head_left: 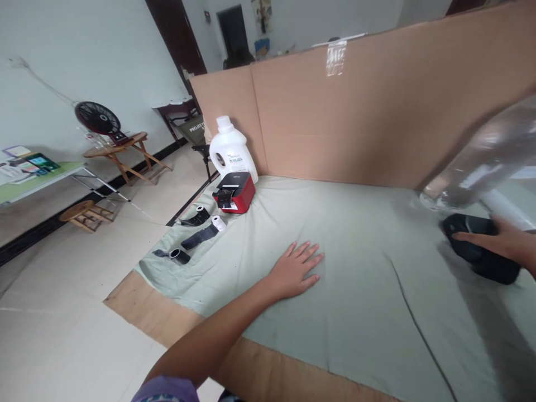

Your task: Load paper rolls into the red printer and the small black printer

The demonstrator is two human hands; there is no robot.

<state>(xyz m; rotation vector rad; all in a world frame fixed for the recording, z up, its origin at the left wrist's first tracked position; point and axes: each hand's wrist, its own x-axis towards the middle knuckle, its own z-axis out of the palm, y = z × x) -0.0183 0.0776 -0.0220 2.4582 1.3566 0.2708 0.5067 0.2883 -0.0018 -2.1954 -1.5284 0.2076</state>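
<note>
My left hand point(295, 270) lies flat on the pale green cloth point(335, 223), fingers spread, holding nothing. At the right edge my right hand point(506, 241) grips a black boxy device point(477, 254), blurred by motion and held just above the cloth; its exact kind does not show. Toward the far left of the cloth stands a small red and black printer point(237, 192), a dark strip coming from its front. Near it lie a white-cored roll with a dark strip point(218, 223), a smaller roll point(203, 212) and a black roll point(180, 256).
A white jug point(232, 146) stands behind the printer, against an upright cardboard sheet point(335, 123). Clear plastic packaging point(481, 151) fills the right back. A dark cord point(419, 324) crosses the cloth. Beyond the wooden edge point(154, 307), a fan point(98, 118) sits on a stool.
</note>
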